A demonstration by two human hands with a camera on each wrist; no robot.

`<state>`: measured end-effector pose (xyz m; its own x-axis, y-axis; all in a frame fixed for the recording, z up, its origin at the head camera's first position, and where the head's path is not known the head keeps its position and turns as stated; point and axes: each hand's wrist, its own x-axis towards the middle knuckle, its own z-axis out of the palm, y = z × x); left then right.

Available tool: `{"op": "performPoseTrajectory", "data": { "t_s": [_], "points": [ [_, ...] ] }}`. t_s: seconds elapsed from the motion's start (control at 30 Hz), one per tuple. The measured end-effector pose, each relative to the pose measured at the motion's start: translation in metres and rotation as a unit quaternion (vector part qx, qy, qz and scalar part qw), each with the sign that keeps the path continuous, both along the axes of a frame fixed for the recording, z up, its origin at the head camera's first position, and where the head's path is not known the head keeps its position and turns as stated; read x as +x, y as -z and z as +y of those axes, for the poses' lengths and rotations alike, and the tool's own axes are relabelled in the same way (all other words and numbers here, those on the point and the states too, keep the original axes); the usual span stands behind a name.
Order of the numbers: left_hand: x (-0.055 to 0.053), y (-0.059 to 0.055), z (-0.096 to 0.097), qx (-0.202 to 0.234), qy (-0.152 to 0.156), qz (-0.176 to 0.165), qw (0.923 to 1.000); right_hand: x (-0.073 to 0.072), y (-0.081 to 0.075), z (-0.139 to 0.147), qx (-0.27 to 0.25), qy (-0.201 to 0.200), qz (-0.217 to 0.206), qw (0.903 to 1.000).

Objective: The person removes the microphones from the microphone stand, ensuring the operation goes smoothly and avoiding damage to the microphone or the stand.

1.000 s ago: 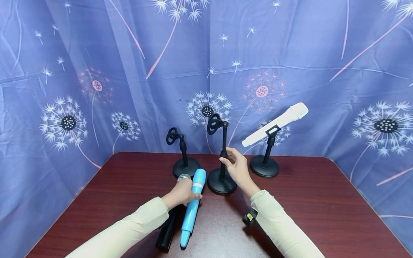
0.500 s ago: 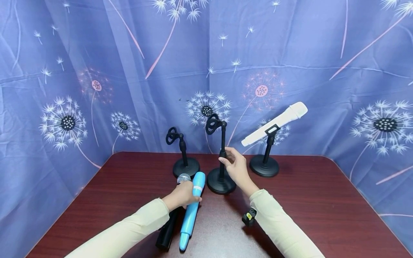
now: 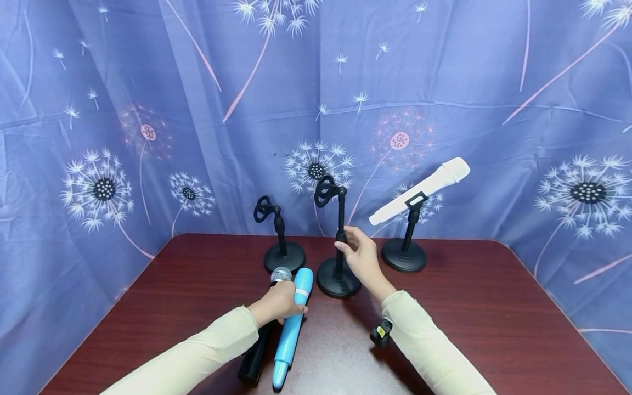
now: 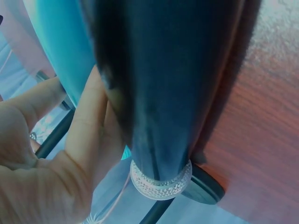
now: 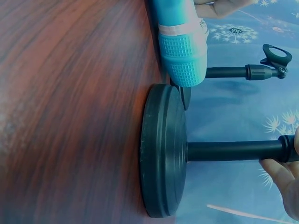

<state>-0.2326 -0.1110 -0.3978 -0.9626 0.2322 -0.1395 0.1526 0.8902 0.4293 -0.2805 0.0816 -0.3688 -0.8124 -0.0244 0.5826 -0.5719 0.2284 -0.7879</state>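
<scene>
In the head view my left hand (image 3: 279, 302) reaches over a black microphone (image 3: 255, 354) and pinches a blue microphone (image 3: 291, 334) between thumb and fingers. The black one has a silver mesh head and lies on the table; part of it is hidden under that hand. My right hand (image 3: 362, 257) holds the pole of the middle black microphone stand (image 3: 339, 282) at its collar, thumb on the near side. That stand is upright and its clip holds nothing. The right wrist view shows the blue microphone's textured head (image 5: 184, 65) beside the stand's round base (image 5: 161, 154).
A shorter black stand (image 3: 284, 255) with a bare clip stands at the back left. At the right, another stand (image 3: 405, 254) bears a white microphone (image 3: 419, 192), tilted. The dark red table (image 3: 494, 318) ends at a blue patterned curtain (image 3: 222, 137).
The blue microphone has slid a little toward the table's near side, with my left hand following slightly. My right hand and the middle stand stay in place.
</scene>
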Motion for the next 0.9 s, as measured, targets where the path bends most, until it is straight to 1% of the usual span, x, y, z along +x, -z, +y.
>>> {"op": "performPoseTrajectory", "data": {
  "t_s": [0.23, 0.37, 0.47, 0.67, 0.9],
  "points": [
    [0.0006, 0.0003, -0.0004, 0.005, 0.005, 0.003, 1.0, -0.0009, 0.0003, -0.0004, 0.003, 0.002, 0.002, 1.0],
    [0.0016, -0.0013, 0.0009, 0.004, -0.001, 0.0, 1.0, -0.001, 0.0004, -0.0009, 0.003, -0.001, 0.001, 1.0],
    [0.0029, -0.0024, 0.0017, -0.001, -0.003, -0.001, 1.0, -0.0012, 0.0005, -0.0009, 0.006, 0.001, 0.003, 1.0],
    [0.0046, -0.0032, 0.0019, -0.011, 0.004, 0.008, 0.9999, -0.0009, -0.0006, -0.0014, 0.004, -0.002, 0.0, 1.0],
    [0.0054, -0.0038, 0.0032, -0.029, -0.004, 0.011, 0.9995, -0.0001, -0.0021, -0.0025, 0.01, 0.006, 0.001, 0.9999]
  ]
}}
